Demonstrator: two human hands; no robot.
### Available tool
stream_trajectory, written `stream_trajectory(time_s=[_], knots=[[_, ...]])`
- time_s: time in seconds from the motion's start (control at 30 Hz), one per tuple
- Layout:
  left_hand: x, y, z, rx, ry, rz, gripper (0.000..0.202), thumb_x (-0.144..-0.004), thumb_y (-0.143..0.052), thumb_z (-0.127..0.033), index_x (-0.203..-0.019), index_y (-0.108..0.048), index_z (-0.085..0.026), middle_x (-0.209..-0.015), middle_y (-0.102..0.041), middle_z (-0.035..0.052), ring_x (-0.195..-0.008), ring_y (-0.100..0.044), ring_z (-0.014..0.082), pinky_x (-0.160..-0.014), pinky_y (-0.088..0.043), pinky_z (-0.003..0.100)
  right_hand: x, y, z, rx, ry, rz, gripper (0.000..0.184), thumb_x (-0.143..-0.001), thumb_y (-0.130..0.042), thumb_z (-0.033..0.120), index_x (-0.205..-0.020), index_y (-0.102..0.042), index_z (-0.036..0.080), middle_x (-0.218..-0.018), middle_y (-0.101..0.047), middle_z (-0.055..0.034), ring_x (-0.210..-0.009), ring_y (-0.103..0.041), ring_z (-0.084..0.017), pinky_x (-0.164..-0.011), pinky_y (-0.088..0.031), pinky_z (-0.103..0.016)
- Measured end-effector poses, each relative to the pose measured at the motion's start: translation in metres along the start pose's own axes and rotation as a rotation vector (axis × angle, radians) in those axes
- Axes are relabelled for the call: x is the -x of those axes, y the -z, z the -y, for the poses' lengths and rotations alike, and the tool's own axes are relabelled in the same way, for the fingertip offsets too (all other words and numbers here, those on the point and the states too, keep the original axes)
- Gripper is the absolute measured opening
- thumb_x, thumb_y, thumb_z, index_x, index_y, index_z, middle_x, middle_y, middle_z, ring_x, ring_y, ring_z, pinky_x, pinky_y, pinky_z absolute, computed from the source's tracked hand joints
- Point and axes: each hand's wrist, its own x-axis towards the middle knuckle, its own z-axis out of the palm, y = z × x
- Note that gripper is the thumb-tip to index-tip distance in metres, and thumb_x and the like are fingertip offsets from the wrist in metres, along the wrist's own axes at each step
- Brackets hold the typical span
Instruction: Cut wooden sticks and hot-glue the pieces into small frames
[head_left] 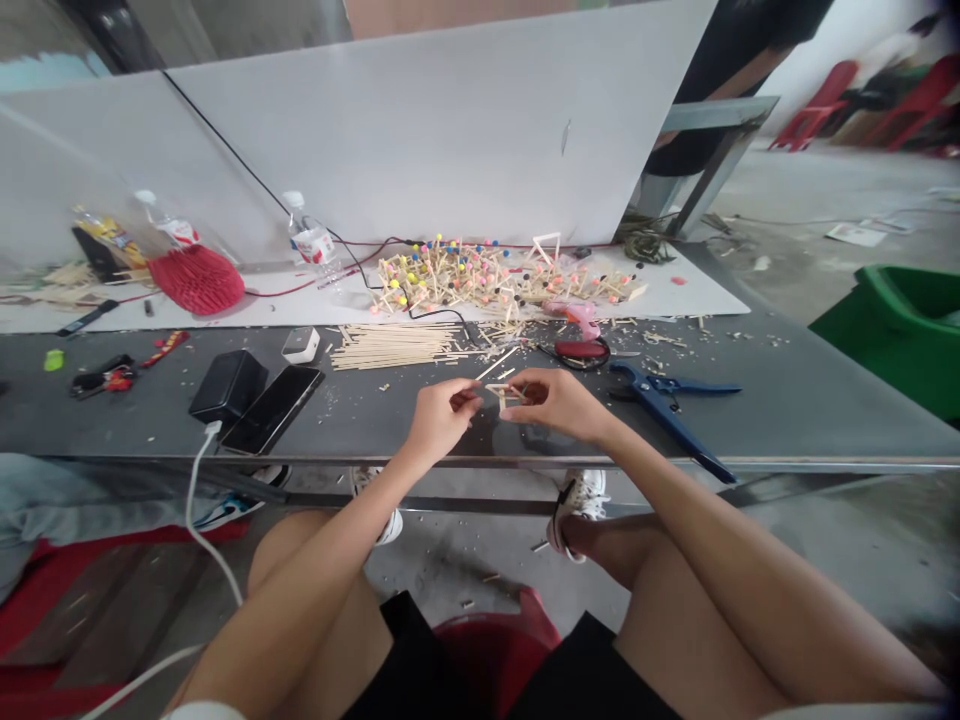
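My right hand [555,402] pinches a small frame of glued wooden sticks [502,397] between thumb and fingers, just above the table's front part. Close by on the left, my left hand [442,415] has its thumb and fingertips drawn together; whatever they hold is hidden. A single thin wooden stick [498,362] slants up from beside the left fingertips, and I cannot tell whether it is held or lying on the table. Behind the hands lies a bundle of loose wooden sticks [397,345]. A pink glue gun [576,318] rests beyond my right hand.
Blue-handled pliers [664,405] and a red-handled tool [581,350] lie at the right. A heap of stick pieces with coloured tips [465,275] spreads along the back. Leftward are a phone [274,410], a black charger block [229,385] and a plastic bottle [311,240].
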Motion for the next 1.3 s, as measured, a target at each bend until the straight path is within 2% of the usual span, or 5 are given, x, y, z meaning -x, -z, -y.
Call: stream_trajectory(time_s=[0.43,0.7,0.83,1.0,1.3], knots=[[0.014,-0.008,-0.032,0.761,0.308,0.157,0.034,-0.079,-0.071,-0.027,-0.108,-0.067,-0.01,-0.069,-0.066,0.0039,-0.054,-0.063,0.0128,-0.047,-0.047,0.023,0.016,0.0,0.03,-0.257,0.037,0.058,0.047,-0.074,-0.076,0.051,-0.104,-0.068,0.015,-0.089,-0.068,-0.0062,-0.075,-0.058,-0.016,-0.065,-0.046,-0.029],[0.021,-0.009,-0.041,0.886,0.278,0.209,0.029,-0.078,-0.076,-0.03,-0.096,-0.067,-0.01,-0.07,-0.065,0.0044,-0.059,-0.066,0.0144,-0.049,-0.046,0.021,0.019,-0.001,0.034,-0.15,0.131,-0.02,0.047,-0.075,-0.077,0.047,-0.11,-0.069,0.017,-0.092,-0.068,-0.0057,-0.072,-0.058,-0.015,-0.063,-0.047,-0.029],[0.02,-0.008,-0.036,0.711,0.149,0.13,0.035,-0.083,-0.071,-0.035,-0.109,-0.067,-0.012,-0.078,-0.068,0.0058,-0.061,-0.065,0.0152,-0.051,-0.049,0.024,0.019,0.0,0.035,-0.072,0.174,-0.035,0.047,-0.077,-0.076,0.046,-0.113,-0.069,0.018,-0.092,-0.067,-0.0053,-0.07,-0.057,-0.014,-0.062,-0.046,-0.028],[0.009,0.001,-0.012,0.002,-0.016,-0.08,0.023,-0.085,-0.063,-0.02,-0.107,-0.071,-0.017,-0.087,-0.073,0.006,-0.065,-0.064,0.0147,-0.059,-0.05,0.026,0.012,0.001,0.018,0.285,0.229,-0.031,0.035,-0.076,-0.078,0.034,-0.106,-0.071,0.018,-0.091,-0.068,-0.0042,-0.069,-0.059,-0.014,-0.066,-0.045,-0.028],[0.002,0.005,0.0,-0.433,-0.095,0.153,0.018,-0.076,-0.073,-0.01,-0.092,-0.075,-0.017,-0.082,-0.069,0.0025,-0.069,-0.062,0.0147,-0.066,-0.045,0.026,0.002,0.0,-0.005,0.48,0.118,0.15,0.034,-0.069,-0.08,0.033,-0.1,-0.074,0.02,-0.085,-0.07,-0.0027,-0.072,-0.06,-0.017,-0.064,-0.04,-0.027]])
